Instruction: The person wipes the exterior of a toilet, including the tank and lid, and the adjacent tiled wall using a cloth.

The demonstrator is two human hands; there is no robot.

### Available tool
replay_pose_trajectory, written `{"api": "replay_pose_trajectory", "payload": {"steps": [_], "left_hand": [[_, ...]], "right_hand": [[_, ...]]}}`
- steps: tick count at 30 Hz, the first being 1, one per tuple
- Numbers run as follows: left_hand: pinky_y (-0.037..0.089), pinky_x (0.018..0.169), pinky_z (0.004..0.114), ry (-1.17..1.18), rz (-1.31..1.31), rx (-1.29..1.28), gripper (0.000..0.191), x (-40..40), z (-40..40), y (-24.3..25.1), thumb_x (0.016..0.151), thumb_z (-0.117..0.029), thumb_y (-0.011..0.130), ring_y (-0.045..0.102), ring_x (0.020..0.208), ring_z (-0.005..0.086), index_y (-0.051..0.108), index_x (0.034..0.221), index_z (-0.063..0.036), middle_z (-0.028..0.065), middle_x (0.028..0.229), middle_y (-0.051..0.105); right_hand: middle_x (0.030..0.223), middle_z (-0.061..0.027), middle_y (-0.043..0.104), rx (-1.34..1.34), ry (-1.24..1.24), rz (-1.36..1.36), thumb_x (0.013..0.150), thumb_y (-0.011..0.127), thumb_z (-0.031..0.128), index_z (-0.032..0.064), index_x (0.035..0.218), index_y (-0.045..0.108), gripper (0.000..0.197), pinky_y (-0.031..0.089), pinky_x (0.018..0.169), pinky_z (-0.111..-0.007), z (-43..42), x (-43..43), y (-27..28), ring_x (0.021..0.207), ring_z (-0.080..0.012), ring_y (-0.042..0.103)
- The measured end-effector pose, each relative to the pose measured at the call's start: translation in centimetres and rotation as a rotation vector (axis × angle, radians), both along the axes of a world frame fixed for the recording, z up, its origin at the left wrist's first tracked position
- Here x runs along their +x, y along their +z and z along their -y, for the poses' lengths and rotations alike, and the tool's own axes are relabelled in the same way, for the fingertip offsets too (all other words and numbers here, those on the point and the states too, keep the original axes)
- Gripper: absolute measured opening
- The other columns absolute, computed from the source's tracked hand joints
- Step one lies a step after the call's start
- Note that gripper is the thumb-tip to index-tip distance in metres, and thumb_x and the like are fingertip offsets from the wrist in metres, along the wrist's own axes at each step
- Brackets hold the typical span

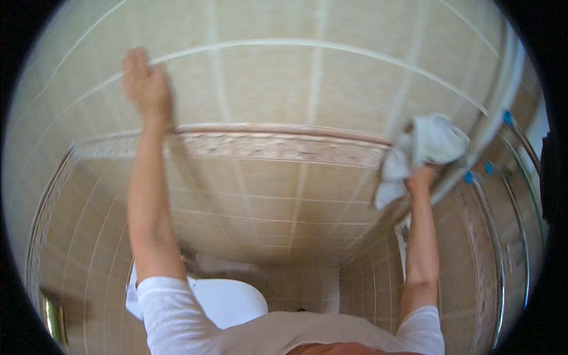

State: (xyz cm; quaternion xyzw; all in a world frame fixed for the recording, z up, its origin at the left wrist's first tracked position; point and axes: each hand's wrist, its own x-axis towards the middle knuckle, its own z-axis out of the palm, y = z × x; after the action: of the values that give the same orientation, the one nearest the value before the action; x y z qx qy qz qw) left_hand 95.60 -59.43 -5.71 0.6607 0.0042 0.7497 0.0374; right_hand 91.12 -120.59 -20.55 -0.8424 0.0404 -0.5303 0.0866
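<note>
My left hand [148, 91] lies against the beige wall tiles [266, 84] at the upper left, above the raised border, with nothing in it and the thumb apart from the fingers. At the right, my right hand [420, 178] is shut on a white cloth [437, 140], which covers most of its fingers. The cloth is bunched against the wall near the corner, and part of it hangs down over the end of the decorative relief border [275, 146]. Slight blur softens both hands.
A white toilet lid [228, 299] is below at the left, by the tiled floor [297, 284]. Chrome rails [492, 226] with blue ends run along the right side. A pale vertical frame [481, 142] stands beside the cloth. A shiny metal fixture [54, 319] is at the lower left.
</note>
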Motion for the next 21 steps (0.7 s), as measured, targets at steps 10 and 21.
{"api": "replay_pose_trajectory", "payload": {"steps": [10, 21], "left_hand": [[0.015, 0.103, 0.051, -0.036, -0.010, -0.007, 0.055, -2.2, -0.3, 0.1, 0.084, -0.030, 0.043, 0.025, 0.128, 0.0355, 0.034, 0.132, -0.0057, 0.0188, 0.138, 0.029], [0.014, 0.107, 0.043, -0.076, -0.325, 0.350, 0.048, -4.0, -9.6, -3.8, 0.085, -0.025, 0.042, 0.024, 0.131, 0.0236, 0.039, 0.132, -0.0150, 0.0063, 0.142, 0.028]], "right_hand": [[0.125, -0.0163, 0.045, -0.312, 0.389, 0.101, 0.069, 0.063, 0.031, 0.0108, 0.119, 0.051, 0.056, 0.017, 0.097, -0.063, -27.4, 0.0, 6.7, 0.121, -0.0402, 0.032], [0.110, -0.0024, 0.057, -0.695, 0.728, 0.336, 0.068, 0.057, 0.015, 0.0185, 0.098, 0.062, 0.031, 0.022, 0.101, -0.055, -50.4, 0.0, 9.6, 0.113, -0.0233, 0.046]]}}
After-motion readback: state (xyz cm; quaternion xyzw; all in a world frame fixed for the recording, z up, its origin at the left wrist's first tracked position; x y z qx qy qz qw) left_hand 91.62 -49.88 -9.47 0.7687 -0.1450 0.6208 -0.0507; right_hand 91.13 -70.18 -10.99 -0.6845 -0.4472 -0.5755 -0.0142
